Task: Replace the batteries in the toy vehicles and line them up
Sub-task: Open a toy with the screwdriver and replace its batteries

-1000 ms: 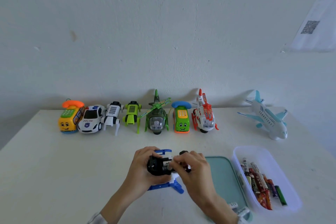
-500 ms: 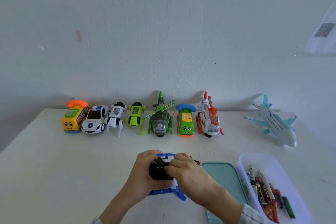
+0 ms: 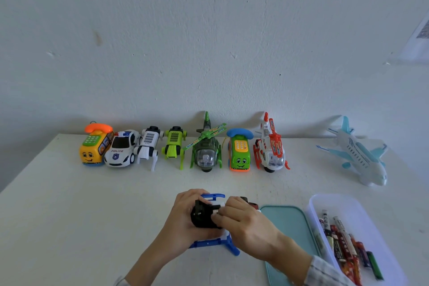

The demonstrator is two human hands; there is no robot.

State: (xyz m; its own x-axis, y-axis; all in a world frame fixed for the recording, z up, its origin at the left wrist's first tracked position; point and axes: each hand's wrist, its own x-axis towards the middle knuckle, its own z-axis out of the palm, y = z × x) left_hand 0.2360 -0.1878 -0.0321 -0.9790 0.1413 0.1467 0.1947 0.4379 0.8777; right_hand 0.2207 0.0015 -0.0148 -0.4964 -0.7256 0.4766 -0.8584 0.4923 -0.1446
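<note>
I see my left hand (image 3: 183, 218) wrapped around the black underside of an upturned toy helicopter (image 3: 205, 216) with blue skids, near the front middle of the desk (image 3: 69, 204). My right hand (image 3: 246, 223) has its fingers curled over the toy's belly, fingertips pinching at something small and white there; I cannot tell whether it is a battery. So both grips are closed on the helicopter.

Along the back edge, against the wall, a row of toys stands side by side, almost touching: a yellow phone bus (image 3: 95, 148), a police car (image 3: 120, 152), a white robot dog (image 3: 148, 146), a green robot dog (image 3: 174, 146), a green helicopter (image 3: 206, 151), a green phone car (image 3: 240, 153) and a red-and-white helicopter (image 3: 270, 151). A white and blue plane (image 3: 357, 155) sits well apart to the right, near the desk's far right corner.

Just right of my right hand lies a teal lid (image 3: 287, 223), and beside it a clear box (image 3: 362, 211) of batteries (image 3: 341, 241) reaching the front right edge.

Open desk lies to the left of my hands, out to the left edge, and in the band between my hands and the toy row.
</note>
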